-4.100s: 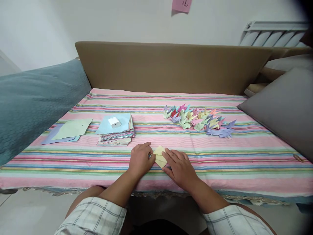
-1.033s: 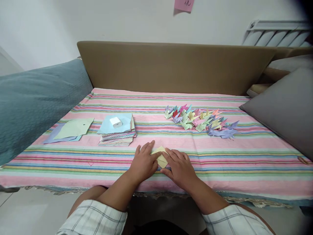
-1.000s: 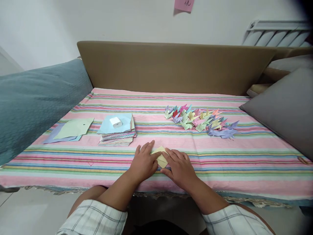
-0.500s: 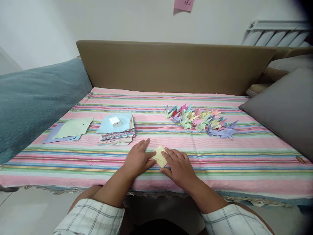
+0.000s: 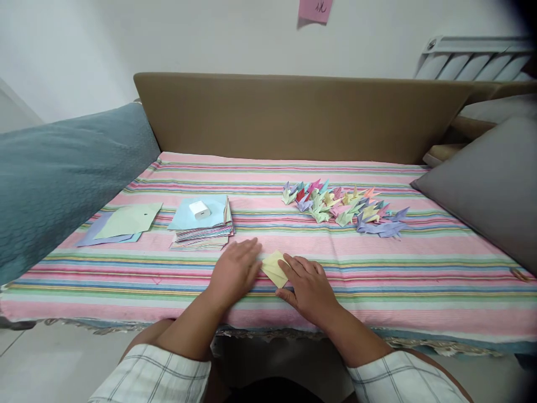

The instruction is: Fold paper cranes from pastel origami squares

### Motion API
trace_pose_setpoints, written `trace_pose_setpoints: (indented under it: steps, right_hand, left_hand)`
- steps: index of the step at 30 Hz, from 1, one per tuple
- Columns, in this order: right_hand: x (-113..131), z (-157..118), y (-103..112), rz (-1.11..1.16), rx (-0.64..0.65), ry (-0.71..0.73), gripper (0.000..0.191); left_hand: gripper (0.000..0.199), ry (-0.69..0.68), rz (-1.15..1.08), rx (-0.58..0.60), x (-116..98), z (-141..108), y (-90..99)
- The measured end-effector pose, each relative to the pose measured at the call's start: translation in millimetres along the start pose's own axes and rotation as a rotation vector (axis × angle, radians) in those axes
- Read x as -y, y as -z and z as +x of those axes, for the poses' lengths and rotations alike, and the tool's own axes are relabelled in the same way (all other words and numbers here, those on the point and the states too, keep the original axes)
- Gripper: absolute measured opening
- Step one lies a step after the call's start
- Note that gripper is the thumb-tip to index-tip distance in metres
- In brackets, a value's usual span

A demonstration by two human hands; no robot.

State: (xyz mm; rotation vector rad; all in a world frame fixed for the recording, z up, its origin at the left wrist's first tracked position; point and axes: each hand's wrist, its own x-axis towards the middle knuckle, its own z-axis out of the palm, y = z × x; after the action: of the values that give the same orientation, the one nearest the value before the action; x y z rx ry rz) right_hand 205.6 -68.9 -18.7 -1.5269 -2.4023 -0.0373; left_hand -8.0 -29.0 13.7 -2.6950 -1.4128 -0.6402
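Yellow paper lies under parted right fingers, just beside empty, extended left fingers.

Striped cloth carries folded cranes, stacked papers, loose sheets.

A person's bare left forearm and right forearm angle forward and inward, the two hands near each other but apart. The left hand, slightly blurred, is palm down and unclenched, its fingers close together and reaching forward and to the right. The right hand lies palm down, fingers slightly bent and pointing forward and to the left, with the thumb held away from them toward the left. Both forearms emerge from loose sleeves; bare skin shows at each wrist.
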Motion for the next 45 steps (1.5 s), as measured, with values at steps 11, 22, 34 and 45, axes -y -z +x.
trace_pose_setpoints:
  steps: [11,22,34,45]
  right_hand:
    - [-11.9,-9.3,-3.3,-0.048,-0.011,0.059,0.072]
    - [-21.5,-13.4,-4.4,-0.094,0.015,-0.005,0.075]
    - [-41.4,-25.1,-1.1,-0.118,0.052,-0.124,0.073]
    - [-38.2,-28.3,11.9,-0.085,-0.053,-0.058,0.065]
  left_hand:
    - [0.055,-0.172,0.072,0.227,-23.5,-10.2,-23.6]
    - [0.065,-0.176,0.132,0.177,-40.8,-7.6,-19.9]
    - [0.078,-0.346,0.071,0.244,-40.3,-6.7,-28.5]
    - [0.077,-0.356,0.068,0.196,-40.3,-6.4,-28.7]
